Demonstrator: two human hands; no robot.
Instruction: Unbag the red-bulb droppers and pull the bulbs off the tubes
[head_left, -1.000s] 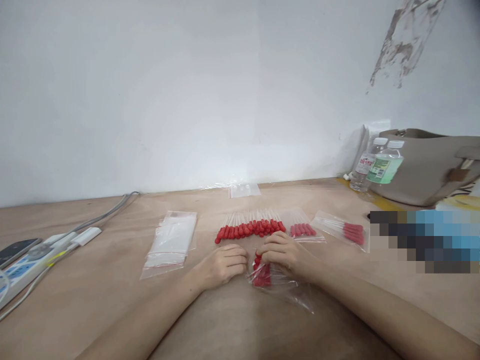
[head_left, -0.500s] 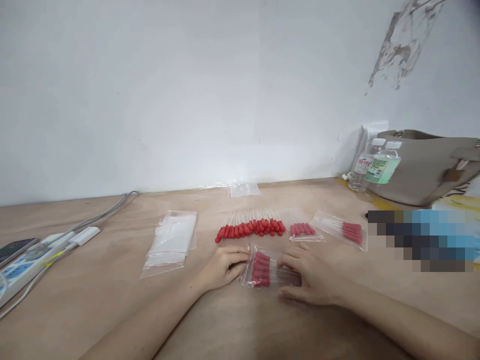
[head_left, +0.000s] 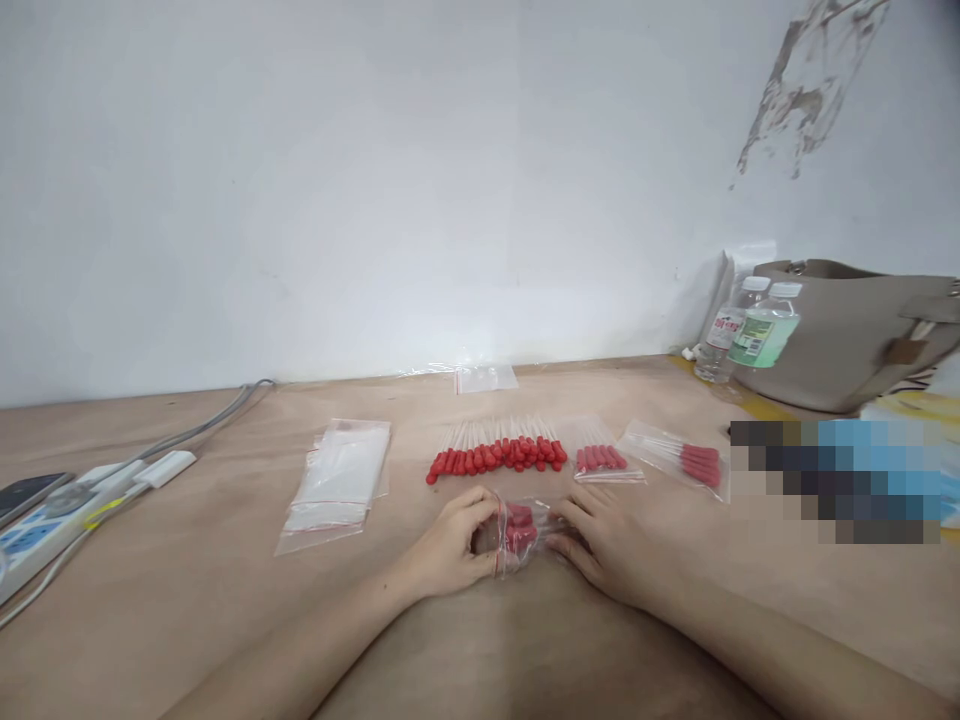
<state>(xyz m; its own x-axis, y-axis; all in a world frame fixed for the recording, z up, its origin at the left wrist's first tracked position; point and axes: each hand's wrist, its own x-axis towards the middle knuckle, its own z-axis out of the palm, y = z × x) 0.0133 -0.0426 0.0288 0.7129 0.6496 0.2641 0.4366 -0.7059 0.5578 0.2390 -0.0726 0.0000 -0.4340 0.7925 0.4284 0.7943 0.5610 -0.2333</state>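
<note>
OK so headcount: two hands, meaning one left hand (head_left: 455,543) and one right hand (head_left: 611,540), plus three bags with red-tipped sticks inside, i.e. the held bag (head_left: 519,537), the middle bag (head_left: 601,458) and the far-right bag (head_left: 699,465). There's also one bunch of loose sticks (head_left: 495,457) and one stack of flat bags (head_left: 337,475), both overlapping too much for me to count pieces, and one lone flat bag (head_left: 487,379). Other stuff: two bottles (head_left: 763,340), one handbag (head_left: 847,345), one phone (head_left: 30,489), one power strip (head_left: 30,540).
</note>
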